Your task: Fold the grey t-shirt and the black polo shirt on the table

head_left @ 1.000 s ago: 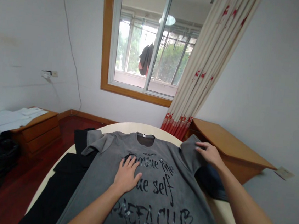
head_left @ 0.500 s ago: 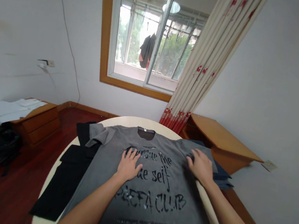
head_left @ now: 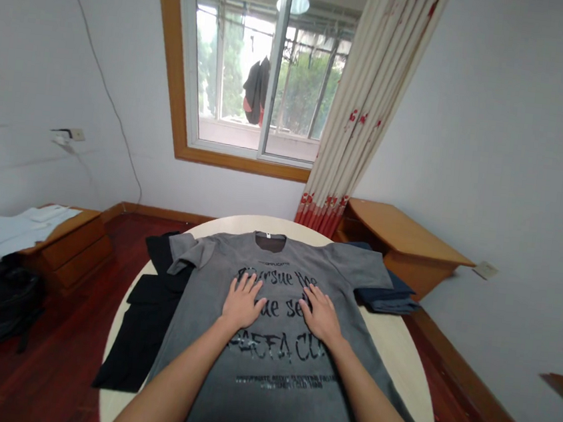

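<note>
The right hand (head_left: 321, 314) has moved off the right-side sleeve (head_left: 369, 264), now spread flat, onto the chest; the left-side sleeve (head_left: 189, 252) remains rumpled, so only one side looks straightened. Both hands lie palm down, apart, clamped on nothing, the left hand (head_left: 244, 301) left of centre. The grey T-shirt (head_left: 274, 326) covers the counter's (head_left: 400, 351) centre, lower middle of the frame. Its partly covered print reads "Pursue the", "ue se", "AEFA CL"; the neck label (head_left: 269, 235) is illegible.
</note>
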`<state>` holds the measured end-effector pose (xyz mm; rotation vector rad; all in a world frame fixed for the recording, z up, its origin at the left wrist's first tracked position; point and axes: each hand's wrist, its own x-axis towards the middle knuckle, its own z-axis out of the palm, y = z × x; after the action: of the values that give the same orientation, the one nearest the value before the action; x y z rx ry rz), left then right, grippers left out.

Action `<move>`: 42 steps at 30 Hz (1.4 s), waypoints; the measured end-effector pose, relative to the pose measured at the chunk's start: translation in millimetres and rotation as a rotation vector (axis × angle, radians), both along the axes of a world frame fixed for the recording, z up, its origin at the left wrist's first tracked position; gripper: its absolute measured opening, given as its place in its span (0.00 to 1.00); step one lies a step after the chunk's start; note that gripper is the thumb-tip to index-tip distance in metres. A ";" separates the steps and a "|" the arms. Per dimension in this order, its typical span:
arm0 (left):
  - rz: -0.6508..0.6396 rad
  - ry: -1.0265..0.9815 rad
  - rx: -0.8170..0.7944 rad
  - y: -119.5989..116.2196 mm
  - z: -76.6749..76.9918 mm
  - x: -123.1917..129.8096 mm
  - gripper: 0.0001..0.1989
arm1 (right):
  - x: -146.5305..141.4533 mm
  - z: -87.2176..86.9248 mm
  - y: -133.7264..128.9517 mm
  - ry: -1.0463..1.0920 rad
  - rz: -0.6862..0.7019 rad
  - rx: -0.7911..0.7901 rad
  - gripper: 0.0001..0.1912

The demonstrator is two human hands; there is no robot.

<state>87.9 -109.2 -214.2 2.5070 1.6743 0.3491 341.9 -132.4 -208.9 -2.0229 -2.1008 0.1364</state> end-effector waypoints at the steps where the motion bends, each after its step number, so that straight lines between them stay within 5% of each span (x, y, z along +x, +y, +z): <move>1: -0.007 0.006 -0.001 -1.2 -0.6 -1.0 0.31 | 5.5 -2.9 -5.3 0.001 -0.017 0.016 0.29; 10: -0.004 -0.009 0.015 -8.5 -5.9 -6.6 0.31 | 45.9 -16.3 -39.3 0.176 -0.042 0.259 0.28; 21: 0.041 -0.028 0.024 -24.3 -0.2 -7.6 0.28 | 41.1 -13.1 -50.2 0.079 0.002 0.181 0.26; 34: -0.047 -0.250 -0.089 -26.4 -3.4 -28.7 0.23 | 62.8 -34.7 -52.1 0.321 0.104 0.215 0.20; 42: -0.098 -0.444 -0.060 -23.1 -14.9 -38.9 0.18 | 63.3 -29.4 -39.9 0.415 0.077 0.277 0.17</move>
<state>49.0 -132.4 -229.1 2.2409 1.3623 0.7659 405.2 -172.3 -238.3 -1.5953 -1.8227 0.2401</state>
